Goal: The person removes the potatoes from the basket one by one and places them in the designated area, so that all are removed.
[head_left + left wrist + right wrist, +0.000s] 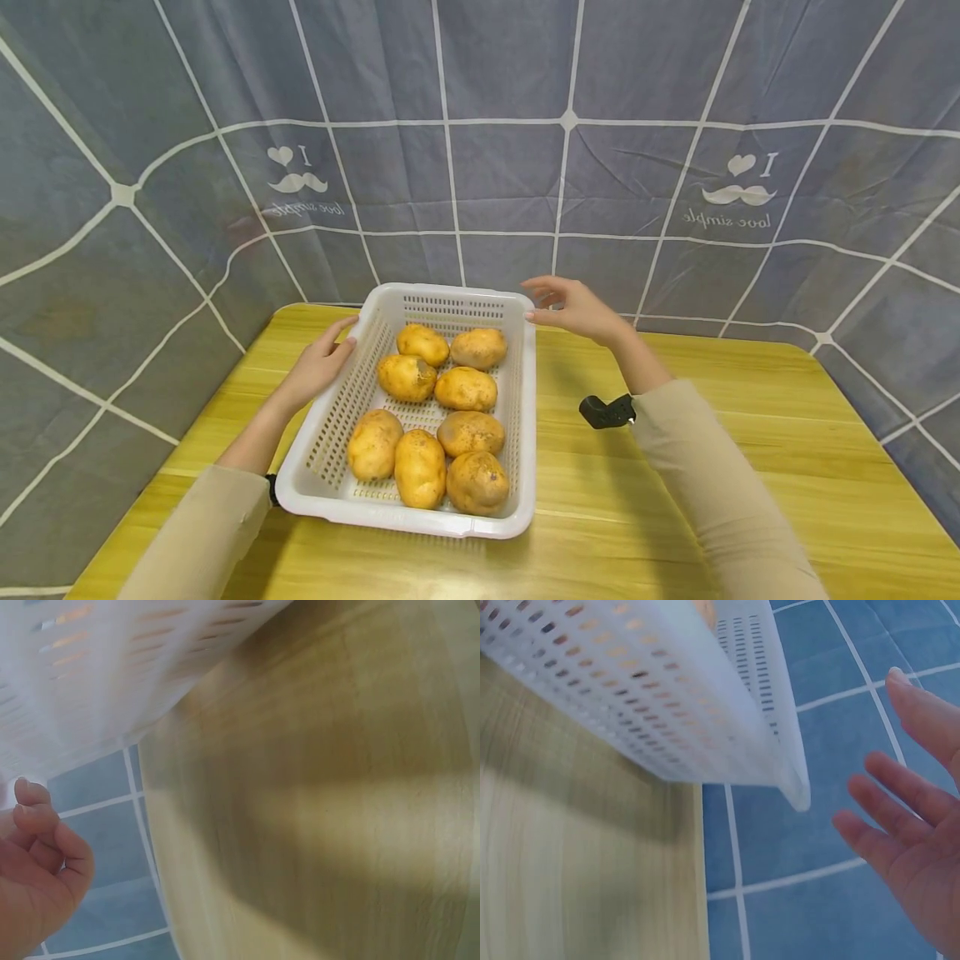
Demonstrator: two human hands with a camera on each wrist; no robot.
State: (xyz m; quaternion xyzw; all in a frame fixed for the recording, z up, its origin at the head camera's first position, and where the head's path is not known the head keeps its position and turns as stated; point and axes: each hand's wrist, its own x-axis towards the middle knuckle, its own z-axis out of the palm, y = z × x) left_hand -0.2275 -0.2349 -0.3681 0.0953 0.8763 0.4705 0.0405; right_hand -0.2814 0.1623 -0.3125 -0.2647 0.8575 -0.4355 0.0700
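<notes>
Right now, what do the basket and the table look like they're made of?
The basket looks like white moulded plastic with a smooth, slightly glossy finish: its walls are thin, punched with even rows of slots, and let some light through in the wrist views. The table shows yellow wood grain with a smooth sheen; whether it is solid wood or a laminate cannot be told.

You're working on a yellow wooden table (750, 467) that spreads under and to both sides of your grip. Beyond it, past your reach, hangs a grey-blue cloth backdrop (495, 167) with white grid lines and 2 moustache prints.
</notes>
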